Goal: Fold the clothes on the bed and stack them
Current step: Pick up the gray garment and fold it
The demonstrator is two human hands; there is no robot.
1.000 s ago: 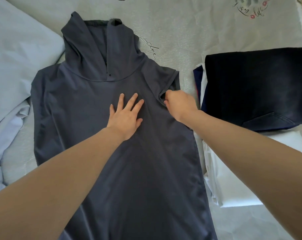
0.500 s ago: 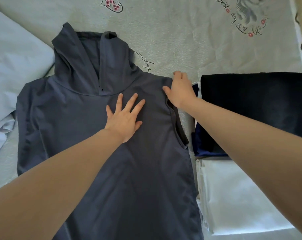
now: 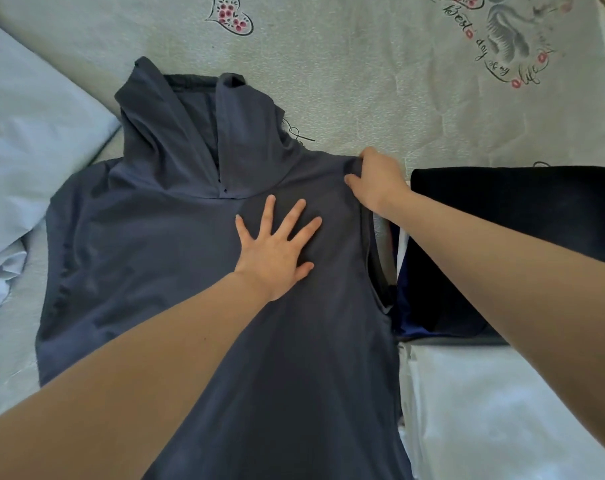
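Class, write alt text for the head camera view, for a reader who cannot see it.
A person's left hand presses flat on the chest of a dark grey sleeveless hoodie spread on a bed, while the right hand grips its shoulder. Folded dark clothes and folded white clothes lie to the right.

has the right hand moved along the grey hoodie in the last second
Yes. The right hand went from the armhole up to the shoulder corner of the dark grey sleeveless hoodie, while the left hand stayed pressed flat.
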